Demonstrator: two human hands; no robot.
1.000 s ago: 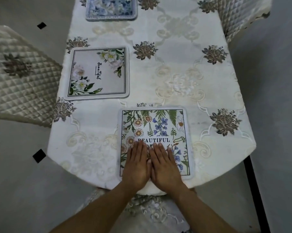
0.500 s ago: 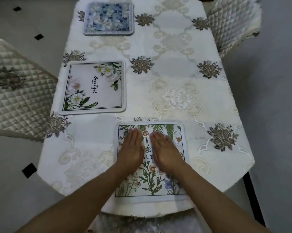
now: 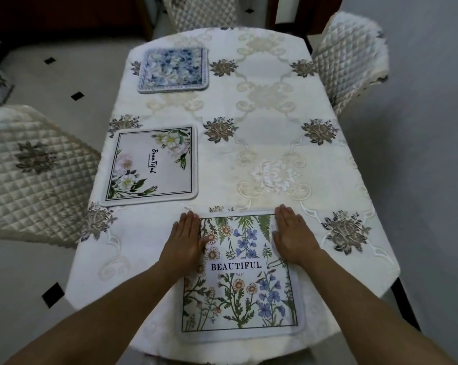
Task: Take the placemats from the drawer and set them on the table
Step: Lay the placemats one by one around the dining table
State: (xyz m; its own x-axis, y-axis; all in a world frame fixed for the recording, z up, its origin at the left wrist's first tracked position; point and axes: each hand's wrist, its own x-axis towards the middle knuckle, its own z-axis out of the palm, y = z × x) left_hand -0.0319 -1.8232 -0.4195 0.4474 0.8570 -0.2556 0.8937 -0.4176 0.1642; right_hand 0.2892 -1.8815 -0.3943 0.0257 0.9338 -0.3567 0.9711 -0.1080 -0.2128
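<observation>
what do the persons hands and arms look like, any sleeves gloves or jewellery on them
Both arms are bare from the bottom edge of the picture up to the wrists, with no sleeve showing. The left hand and the right hand wear no gloves. No ring, watch or bracelet shows on the fingers or wrists. The nails look short and unpainted, though they are small in this view.

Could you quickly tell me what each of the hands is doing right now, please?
Left hand: open, flat on the wildflower placemat's left edge.
Right hand: open, flat on its right edge.
</observation>
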